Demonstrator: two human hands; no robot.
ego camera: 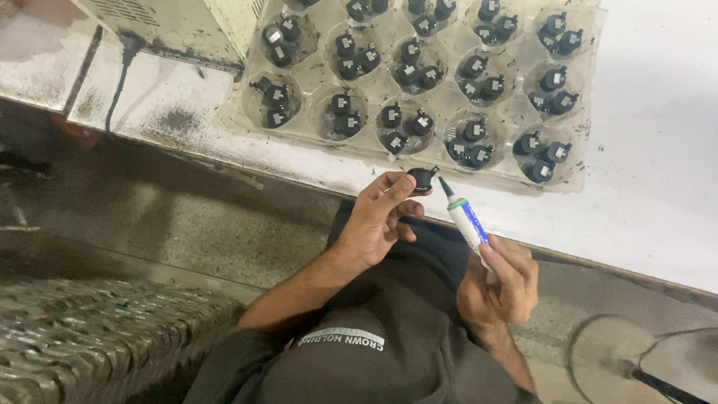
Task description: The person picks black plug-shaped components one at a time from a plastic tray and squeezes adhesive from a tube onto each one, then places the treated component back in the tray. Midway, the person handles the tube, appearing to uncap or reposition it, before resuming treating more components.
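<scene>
Centre frame: left hand point(376, 218) is pinching a small black part point(422, 179); right hand point(502, 283) is gripping a white tube point(467, 219), nozzle just beside it.

Both hands raised at chest, L hand point(378, 217) fingers pinched shut, R hand point(502, 283) fisted closed, wrists bent.

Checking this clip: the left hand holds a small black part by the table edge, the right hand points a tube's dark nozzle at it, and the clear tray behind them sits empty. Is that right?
Not quite. The head view shows the clear tray is not empty: its round pockets hold small black parts. The rest stands: the left hand holds a small black part by the table edge, and the right hand points the tube at it.
</scene>
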